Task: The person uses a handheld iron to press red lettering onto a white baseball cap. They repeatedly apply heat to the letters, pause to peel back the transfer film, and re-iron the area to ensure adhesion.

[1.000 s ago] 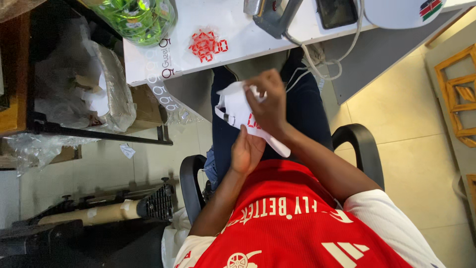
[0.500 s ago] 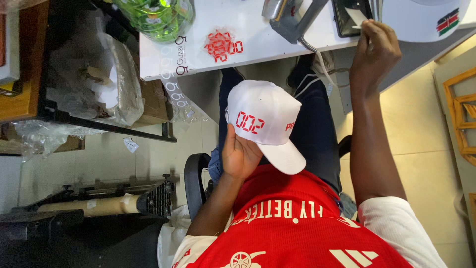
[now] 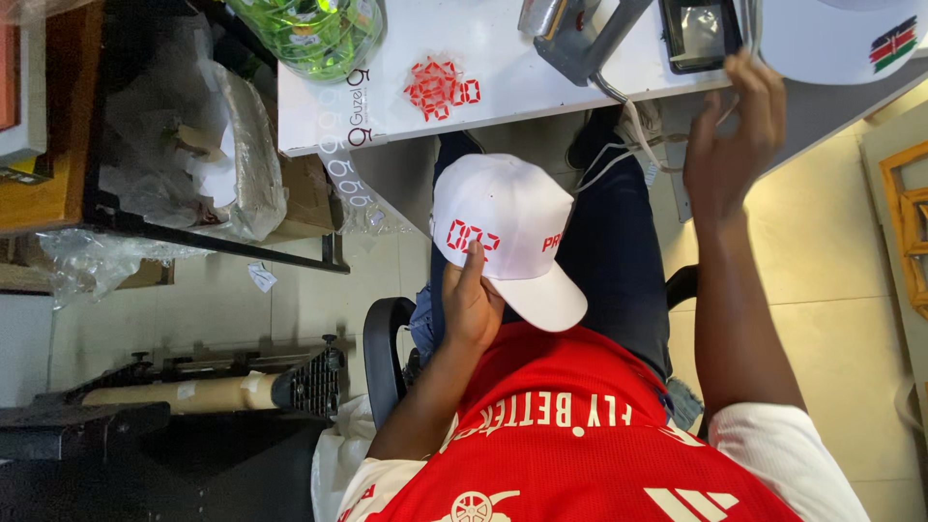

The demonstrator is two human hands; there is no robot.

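Note:
My left hand [image 3: 474, 307] grips a white cap [image 3: 512, 217] over my lap, thumb next to the red digits on its front panel, brim pointing toward my body. My right hand [image 3: 730, 145] is raised at the edge of the white table [image 3: 541, 97], fingers spread and holding nothing. It hovers just below a small black device [image 3: 698, 34] and beside a second white cap [image 3: 841, 43] with a striped flag patch. A cluster of red cut-out digits [image 3: 440, 89] lies on the table ahead of the held cap.
A grey hand-held press tool [image 3: 575, 34] with white cables sits on the table, with a green-filled clear container [image 3: 309, 29] at the far left corner. Plastic bags [image 3: 193, 164] fill a black shelf to the left. A paper roll [image 3: 174, 394] lies on the floor, beside my chair's armrest [image 3: 379, 348].
My right hand left the cap on my lap, reached up to the table's black device, and now hangs open just below it. The cap has been turned so its front faces up.

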